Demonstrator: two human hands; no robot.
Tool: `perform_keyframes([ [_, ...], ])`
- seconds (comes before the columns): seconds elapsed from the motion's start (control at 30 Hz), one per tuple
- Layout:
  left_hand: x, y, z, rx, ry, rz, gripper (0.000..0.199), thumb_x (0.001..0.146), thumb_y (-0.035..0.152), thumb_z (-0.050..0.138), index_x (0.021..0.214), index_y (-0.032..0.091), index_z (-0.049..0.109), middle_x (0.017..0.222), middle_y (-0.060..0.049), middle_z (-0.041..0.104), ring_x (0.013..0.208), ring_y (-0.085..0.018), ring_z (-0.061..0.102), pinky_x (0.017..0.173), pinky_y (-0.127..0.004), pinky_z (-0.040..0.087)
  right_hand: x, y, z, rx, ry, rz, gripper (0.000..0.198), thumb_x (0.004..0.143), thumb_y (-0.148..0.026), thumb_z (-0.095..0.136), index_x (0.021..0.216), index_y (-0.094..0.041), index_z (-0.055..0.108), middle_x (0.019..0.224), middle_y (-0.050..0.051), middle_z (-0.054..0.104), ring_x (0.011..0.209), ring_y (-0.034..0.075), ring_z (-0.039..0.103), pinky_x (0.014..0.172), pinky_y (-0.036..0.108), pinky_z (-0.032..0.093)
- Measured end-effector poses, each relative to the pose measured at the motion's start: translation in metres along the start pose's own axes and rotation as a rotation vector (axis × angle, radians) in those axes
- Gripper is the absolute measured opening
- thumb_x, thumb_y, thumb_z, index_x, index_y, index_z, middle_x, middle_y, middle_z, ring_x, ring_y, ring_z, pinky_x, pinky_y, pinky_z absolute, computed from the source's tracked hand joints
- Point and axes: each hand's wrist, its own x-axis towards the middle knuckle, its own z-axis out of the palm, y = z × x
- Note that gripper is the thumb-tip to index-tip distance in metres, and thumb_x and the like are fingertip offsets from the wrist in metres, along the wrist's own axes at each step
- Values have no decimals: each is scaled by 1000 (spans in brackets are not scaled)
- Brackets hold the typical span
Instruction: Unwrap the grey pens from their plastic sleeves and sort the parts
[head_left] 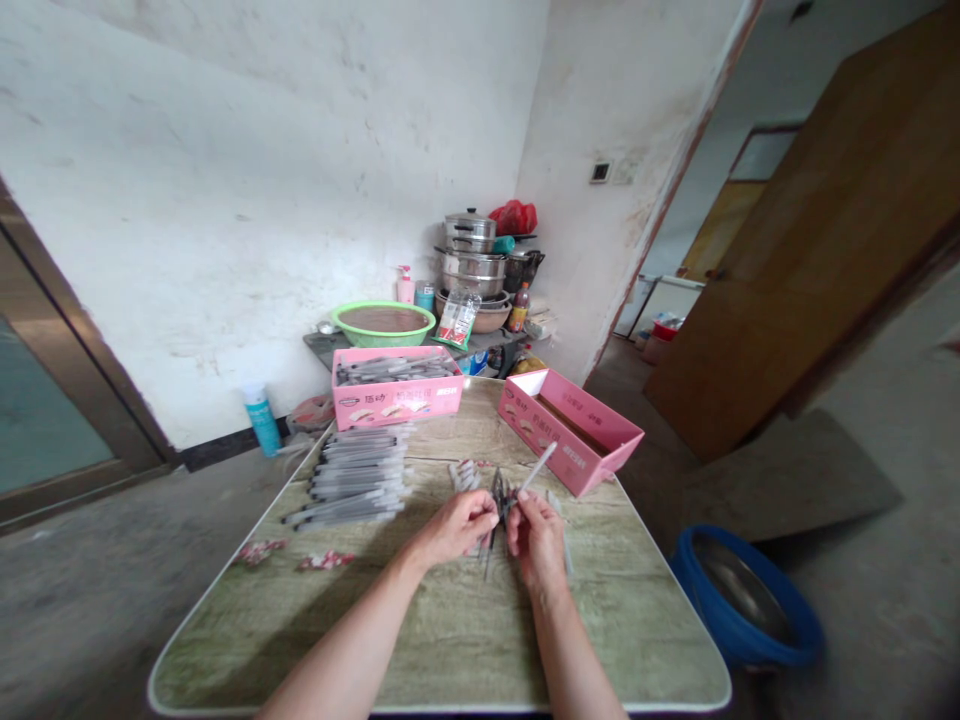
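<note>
My right hand [538,535] is closed around a translucent whitish pen barrel [543,461] that tilts up to the right. Just beside it, my left hand [463,524] has its fingers pinched together; what sits between them is too small to make out. A cluster of thin dark pen parts [499,488] lies by the fingertips, partly covered by both hands. Behind my left hand are a few whitish pieces [466,475]. To the left, many grey translucent pens [356,475] with dark ends lie side by side in a stack on the table [420,640].
A pink box [397,404] full of pens stands at the table's back left. Another pink box [574,452], tilted in view, stands at the back right, its visible inside brown. Beyond are a green basin [383,340] and stacked pots [472,265]. A blue tub [750,640] is on the right.
</note>
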Motion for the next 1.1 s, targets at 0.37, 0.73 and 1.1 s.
perform_keyframes([
  [0.37, 2, 1, -2, -516, 62, -98, 42, 79, 49, 61, 102, 18, 46, 61, 0, 60, 41, -11, 54, 40, -19, 40, -7, 5, 9, -355, -130, 18, 35, 80, -45, 55, 58, -18, 52, 37, -6, 46, 27, 6, 32, 29, 18, 18],
  [0.73, 7, -5, -5, -576, 248, -151, 39, 75, 49, 66, 81, 12, 58, 55, 1, 58, 35, -6, 47, 30, -15, 29, -13, 3, 13, -236, -326, 154, 35, 81, -46, 55, 64, -15, 57, 34, -7, 44, 24, 4, 26, 29, 16, 14],
  [1.1, 12, -1, -31, -1325, 500, -322, 15, 91, 10, 47, 83, 7, 60, 65, -3, 63, 43, -2, 57, 41, -6, 47, -8, -47, -60, -1259, 295, -287, 31, 79, -39, 53, 81, -17, 75, 67, 10, 71, 62, 23, 65, 54, 27, 40],
])
